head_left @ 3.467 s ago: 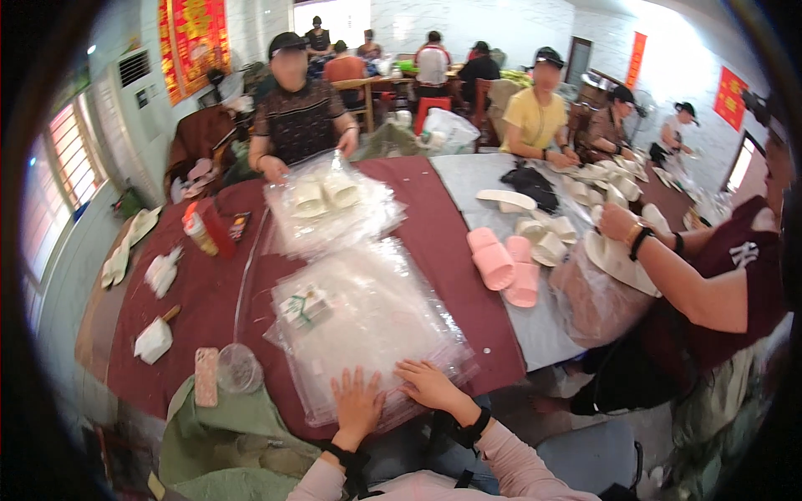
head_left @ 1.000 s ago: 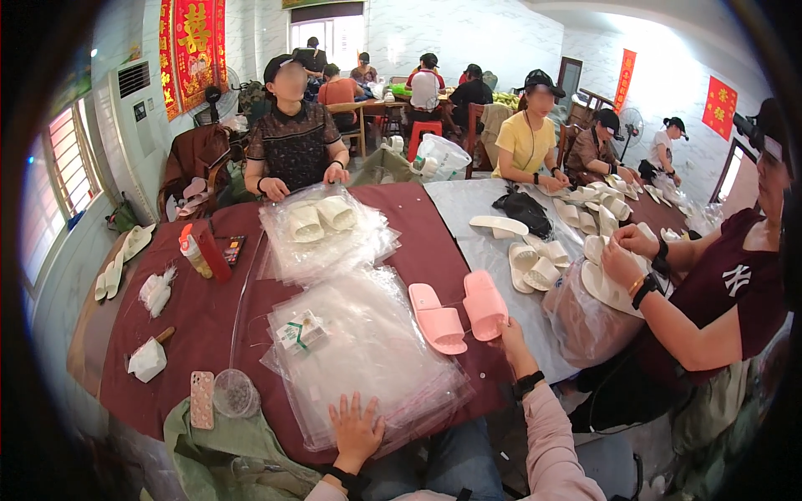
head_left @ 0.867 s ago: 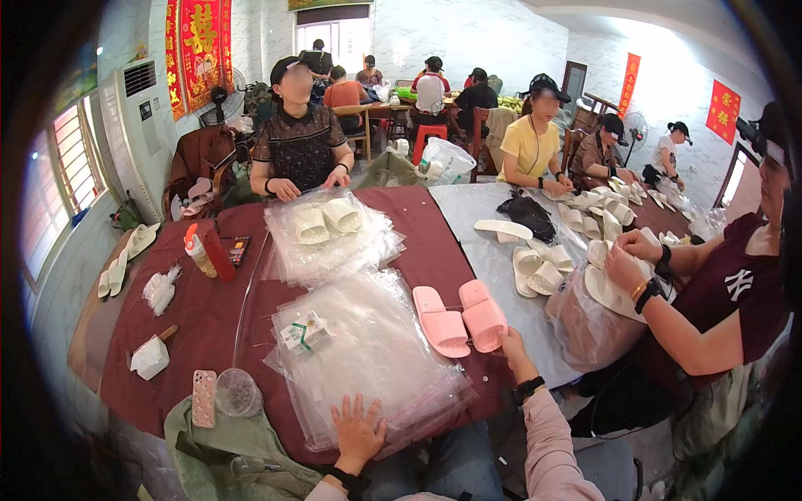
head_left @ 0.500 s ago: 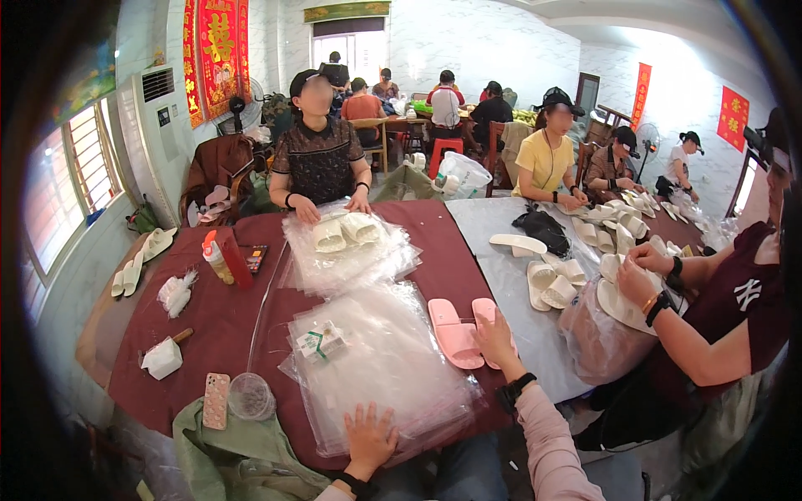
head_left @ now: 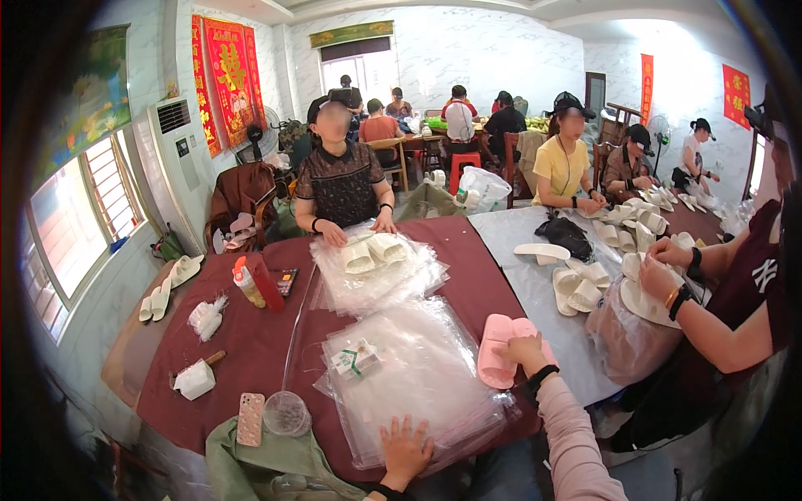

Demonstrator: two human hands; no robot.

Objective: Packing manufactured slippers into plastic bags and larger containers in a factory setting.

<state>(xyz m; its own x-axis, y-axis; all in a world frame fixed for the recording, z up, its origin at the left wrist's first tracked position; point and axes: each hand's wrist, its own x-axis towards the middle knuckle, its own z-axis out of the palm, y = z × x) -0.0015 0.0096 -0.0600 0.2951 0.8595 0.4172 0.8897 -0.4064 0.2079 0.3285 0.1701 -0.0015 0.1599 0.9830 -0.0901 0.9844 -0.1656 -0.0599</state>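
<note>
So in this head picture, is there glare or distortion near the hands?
Head view: fisheye bends the table edge and darkens the corners; soft glare on the plastic bags under the left hand; the right hand on the pink slippers is sharp.

Bright, even daylight in a fisheye view with a dark rim.

Light pours from the doorway (head_left: 355, 71) at the far wall and the barred window (head_left: 79, 209) left of it; shadows are soft, the clear plastic bags (head_left: 418, 376) on the tabletop show mild glare, and edges bend and blur.
</note>
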